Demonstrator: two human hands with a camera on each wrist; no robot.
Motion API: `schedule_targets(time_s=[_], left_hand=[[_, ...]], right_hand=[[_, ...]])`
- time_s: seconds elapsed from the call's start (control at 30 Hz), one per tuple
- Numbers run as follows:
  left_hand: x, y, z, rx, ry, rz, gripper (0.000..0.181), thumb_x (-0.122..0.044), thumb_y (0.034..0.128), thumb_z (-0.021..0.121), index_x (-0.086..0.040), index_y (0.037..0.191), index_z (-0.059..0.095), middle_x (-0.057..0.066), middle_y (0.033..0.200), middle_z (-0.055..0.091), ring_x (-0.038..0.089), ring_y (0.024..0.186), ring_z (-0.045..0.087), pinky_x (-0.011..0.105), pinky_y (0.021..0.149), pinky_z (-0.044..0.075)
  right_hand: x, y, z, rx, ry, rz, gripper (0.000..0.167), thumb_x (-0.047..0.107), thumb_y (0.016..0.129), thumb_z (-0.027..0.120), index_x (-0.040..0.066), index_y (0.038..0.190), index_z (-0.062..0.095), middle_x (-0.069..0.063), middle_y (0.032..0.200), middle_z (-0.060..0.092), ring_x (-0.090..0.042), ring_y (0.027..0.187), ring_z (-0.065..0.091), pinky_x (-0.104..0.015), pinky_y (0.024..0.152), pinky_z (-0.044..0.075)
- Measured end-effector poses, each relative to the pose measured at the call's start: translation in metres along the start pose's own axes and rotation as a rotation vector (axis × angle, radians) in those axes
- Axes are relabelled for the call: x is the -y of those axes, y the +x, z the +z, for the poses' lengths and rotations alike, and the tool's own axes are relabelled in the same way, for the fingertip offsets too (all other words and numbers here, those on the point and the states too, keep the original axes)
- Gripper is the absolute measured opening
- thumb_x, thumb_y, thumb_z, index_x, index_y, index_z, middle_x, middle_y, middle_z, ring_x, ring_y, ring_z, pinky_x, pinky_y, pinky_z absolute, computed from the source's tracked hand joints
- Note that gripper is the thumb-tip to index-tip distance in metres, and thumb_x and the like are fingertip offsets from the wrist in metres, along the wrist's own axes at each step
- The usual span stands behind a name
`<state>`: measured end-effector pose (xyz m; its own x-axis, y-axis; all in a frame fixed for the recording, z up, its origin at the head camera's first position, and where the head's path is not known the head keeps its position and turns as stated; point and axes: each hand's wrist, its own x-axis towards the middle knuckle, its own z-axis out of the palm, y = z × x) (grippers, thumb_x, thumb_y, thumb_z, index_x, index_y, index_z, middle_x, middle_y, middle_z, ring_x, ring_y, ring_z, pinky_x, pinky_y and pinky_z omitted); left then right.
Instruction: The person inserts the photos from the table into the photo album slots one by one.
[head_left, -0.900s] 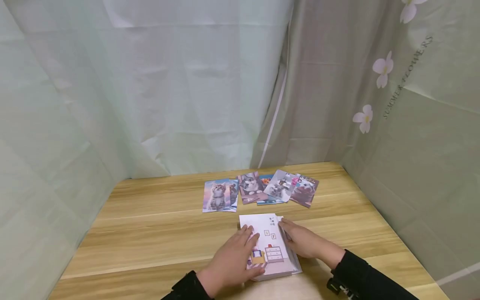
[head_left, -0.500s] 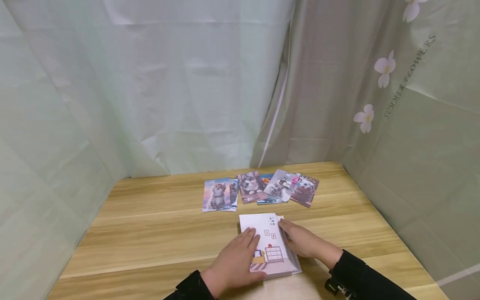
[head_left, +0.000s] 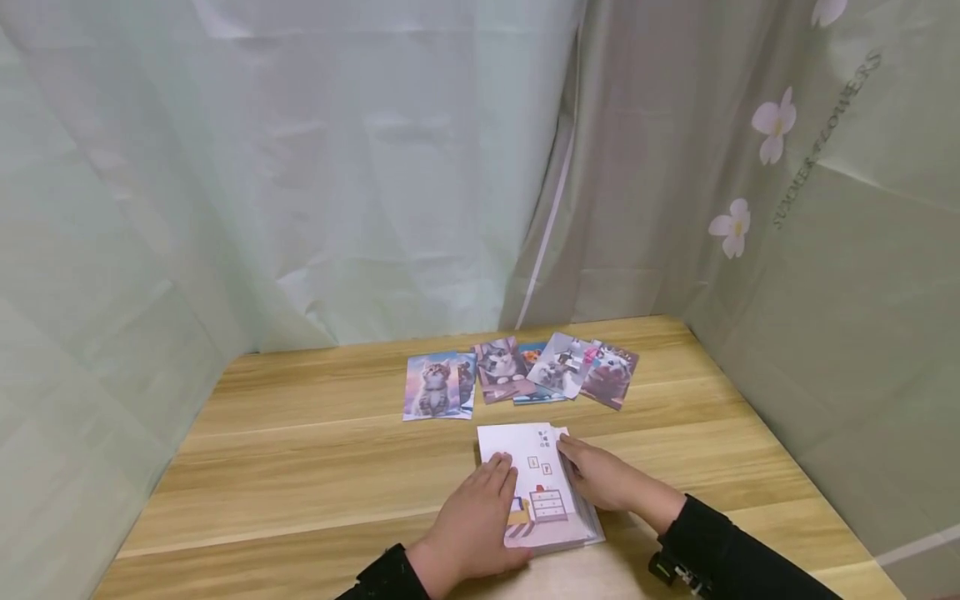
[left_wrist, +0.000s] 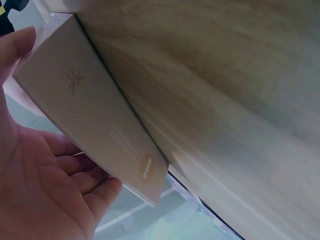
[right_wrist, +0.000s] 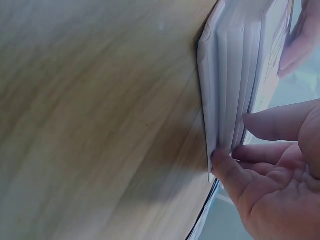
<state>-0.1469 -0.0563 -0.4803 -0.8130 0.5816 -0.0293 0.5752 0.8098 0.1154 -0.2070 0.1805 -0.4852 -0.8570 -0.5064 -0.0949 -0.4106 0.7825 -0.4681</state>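
Note:
A thick photo album [head_left: 525, 446] with a printed cover, showing a chest of drawers and small frames, lies closed on the wooden table. My left hand [head_left: 476, 512] rests across the cover's left side, its thumb near the front edge. In the left wrist view the plain spine [left_wrist: 95, 105] with small gold print faces the camera, and the fingers lie over its upper edge. At the opposite side, my right hand [head_left: 607, 479] touches the page edges [right_wrist: 235, 75]. Its thumb and fingertips sit against the page block and the lower cover; some fingers are partly hidden.
Behind the album lie two cat cards [head_left: 433, 387] at the left, overlapping. Several more overlapping animal picture cards [head_left: 558, 364] lie to their right. Pale curtains [head_left: 390, 167] enclose the table [head_left: 315, 467] at the back and both sides.
My left hand has slid slightly toward the front of the cover and its fingers have drawn closer together. The right hand stays at the page edges. The head view has tilted slightly downward.

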Motion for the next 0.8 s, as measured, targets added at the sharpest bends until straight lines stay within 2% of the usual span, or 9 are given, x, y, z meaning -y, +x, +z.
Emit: schedule_targets(time_s=[0.17, 0.57, 0.8], left_hand=[[-0.001, -0.0003, -0.0004, -0.001, -0.006, -0.009, 0.102, -0.07, 0.0804, 0.065, 0.004, 0.148, 0.044, 0.019, 0.157, 0.037, 0.031, 0.148, 0.03, 0.038, 0.119, 0.027], [0.0005, 0.0001, -0.004, -0.03, -0.017, -0.004, 0.102, -0.07, 0.0796, 0.066, 0.004, 0.147, 0.044, 0.02, 0.156, 0.038, 0.031, 0.147, 0.031, 0.037, 0.118, 0.029], [0.0022, -0.0012, -0.0003, -0.029, -0.027, -0.011, 0.103, -0.072, 0.0793, 0.065, 0.003, 0.147, 0.044, 0.018, 0.156, 0.038, 0.03, 0.147, 0.032, 0.037, 0.117, 0.03]], right_hand=[[-0.001, -0.0001, -0.0004, 0.02, 0.008, 0.017, 0.05, 0.0, 0.097, 0.056, -0.013, 0.143, 0.043, -0.03, 0.152, 0.038, -0.042, 0.141, 0.037, -0.051, 0.114, 0.033], [-0.0054, 0.0016, -0.0003, 0.007, 0.005, 0.017, 0.049, 0.003, 0.098, 0.056, -0.012, 0.144, 0.044, -0.027, 0.153, 0.038, -0.04, 0.141, 0.039, -0.05, 0.114, 0.034], [-0.0045, 0.0002, 0.0005, 0.008, 0.01, -0.021, 0.049, 0.001, 0.098, 0.055, -0.014, 0.143, 0.043, -0.03, 0.151, 0.039, -0.042, 0.14, 0.039, -0.051, 0.113, 0.034]])
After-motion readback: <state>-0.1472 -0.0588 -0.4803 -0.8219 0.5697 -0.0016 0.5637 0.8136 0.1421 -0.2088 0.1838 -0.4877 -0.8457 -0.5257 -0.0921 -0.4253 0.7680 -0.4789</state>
